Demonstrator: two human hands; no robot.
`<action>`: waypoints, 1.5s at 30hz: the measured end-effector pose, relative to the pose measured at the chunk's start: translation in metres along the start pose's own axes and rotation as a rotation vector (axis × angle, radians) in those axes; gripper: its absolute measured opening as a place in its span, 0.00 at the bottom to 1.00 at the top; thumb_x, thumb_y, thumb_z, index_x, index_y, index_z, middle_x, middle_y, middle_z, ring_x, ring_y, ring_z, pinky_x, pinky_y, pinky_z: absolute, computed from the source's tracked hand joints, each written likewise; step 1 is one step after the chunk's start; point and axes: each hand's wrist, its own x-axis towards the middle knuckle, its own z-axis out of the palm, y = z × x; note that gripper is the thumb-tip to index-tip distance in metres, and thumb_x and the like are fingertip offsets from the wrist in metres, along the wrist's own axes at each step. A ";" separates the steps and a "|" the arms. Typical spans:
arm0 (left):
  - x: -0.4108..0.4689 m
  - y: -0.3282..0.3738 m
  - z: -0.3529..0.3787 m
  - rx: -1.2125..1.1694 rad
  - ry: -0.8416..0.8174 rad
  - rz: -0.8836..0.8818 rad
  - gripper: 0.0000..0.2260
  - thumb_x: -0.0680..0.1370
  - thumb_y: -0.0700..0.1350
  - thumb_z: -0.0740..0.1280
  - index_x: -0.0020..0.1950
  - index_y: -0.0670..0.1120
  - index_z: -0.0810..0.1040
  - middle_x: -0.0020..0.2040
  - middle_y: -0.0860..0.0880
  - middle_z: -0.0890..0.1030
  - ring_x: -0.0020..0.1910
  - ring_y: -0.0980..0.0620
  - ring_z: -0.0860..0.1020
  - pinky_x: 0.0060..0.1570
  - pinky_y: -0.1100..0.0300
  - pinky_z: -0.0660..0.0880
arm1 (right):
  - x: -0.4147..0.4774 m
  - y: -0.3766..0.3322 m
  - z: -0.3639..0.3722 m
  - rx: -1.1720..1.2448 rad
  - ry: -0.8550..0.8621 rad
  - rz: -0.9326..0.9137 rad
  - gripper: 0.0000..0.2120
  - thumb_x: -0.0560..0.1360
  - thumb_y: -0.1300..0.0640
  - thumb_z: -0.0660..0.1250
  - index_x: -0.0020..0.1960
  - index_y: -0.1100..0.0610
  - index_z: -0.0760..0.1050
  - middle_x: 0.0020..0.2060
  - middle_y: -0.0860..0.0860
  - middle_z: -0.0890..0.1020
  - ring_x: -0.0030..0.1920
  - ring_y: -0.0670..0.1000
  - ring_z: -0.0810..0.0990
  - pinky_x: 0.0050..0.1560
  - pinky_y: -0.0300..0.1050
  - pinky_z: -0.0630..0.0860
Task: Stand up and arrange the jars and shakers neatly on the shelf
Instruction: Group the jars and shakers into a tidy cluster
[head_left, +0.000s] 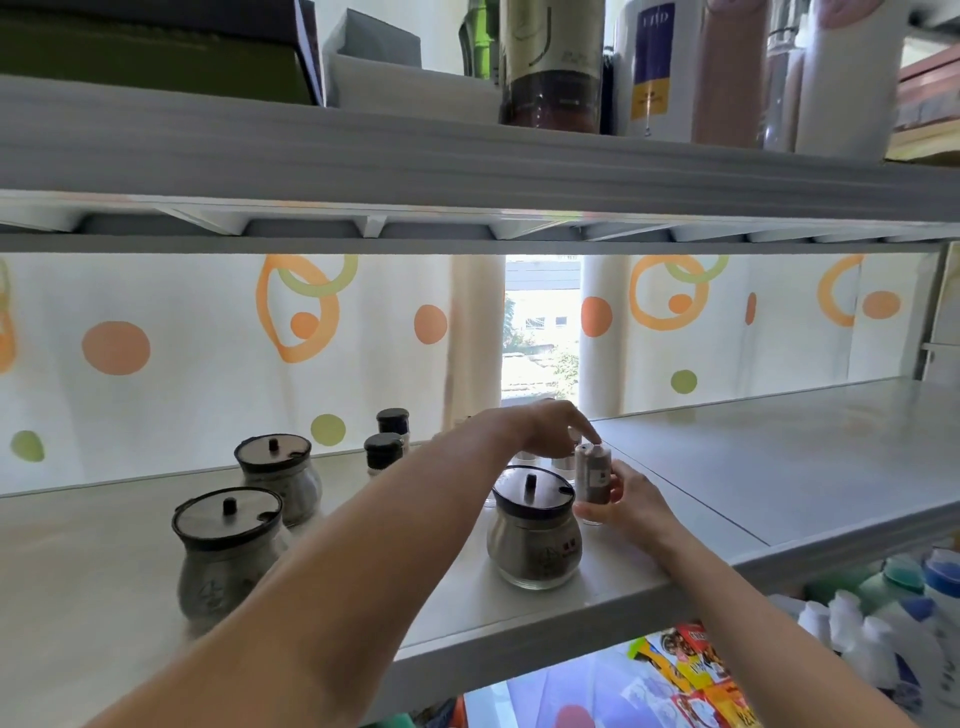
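My right hand (626, 501) grips a small clear shaker (593, 475) with dark contents, upright on the grey middle shelf (753, 467). My left hand (550, 426) reaches over from the left, and one fingertip touches the shaker's top. A round jar with a dark lid (535, 538) stands just in front of both hands. Two more such jars (226, 553) (279, 475) stand to the left. Behind them are two small black-capped shakers (383, 454) (393, 422). Other small shakers (563, 463) show partly beneath my left hand.
The upper shelf (467, 166) hangs close overhead, loaded with bottles and boxes. A curtain with orange and green shapes (208, 353) backs the middle shelf, parted at a window gap. Bottles and snack packs (691, 670) sit below. The shelf's right half is bare.
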 end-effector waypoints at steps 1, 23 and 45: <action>-0.001 -0.003 0.000 -0.014 0.014 -0.003 0.23 0.77 0.35 0.60 0.70 0.51 0.71 0.72 0.45 0.69 0.69 0.46 0.69 0.69 0.52 0.66 | -0.001 -0.001 -0.001 -0.018 -0.007 0.002 0.28 0.65 0.55 0.77 0.62 0.55 0.70 0.56 0.55 0.80 0.51 0.53 0.78 0.54 0.48 0.76; -0.131 -0.063 -0.035 0.341 0.157 -0.477 0.34 0.77 0.67 0.45 0.77 0.54 0.38 0.77 0.47 0.33 0.75 0.45 0.30 0.72 0.45 0.31 | -0.044 -0.084 -0.070 -0.762 -0.076 -0.072 0.57 0.64 0.42 0.75 0.76 0.45 0.36 0.77 0.51 0.39 0.77 0.52 0.38 0.74 0.55 0.39; -0.136 -0.023 0.026 -0.157 0.228 -0.218 0.32 0.70 0.53 0.74 0.68 0.39 0.68 0.66 0.42 0.73 0.65 0.44 0.72 0.65 0.52 0.70 | -0.081 -0.066 -0.007 -0.486 -0.123 -0.047 0.44 0.63 0.48 0.78 0.73 0.55 0.60 0.66 0.57 0.69 0.66 0.56 0.65 0.67 0.49 0.65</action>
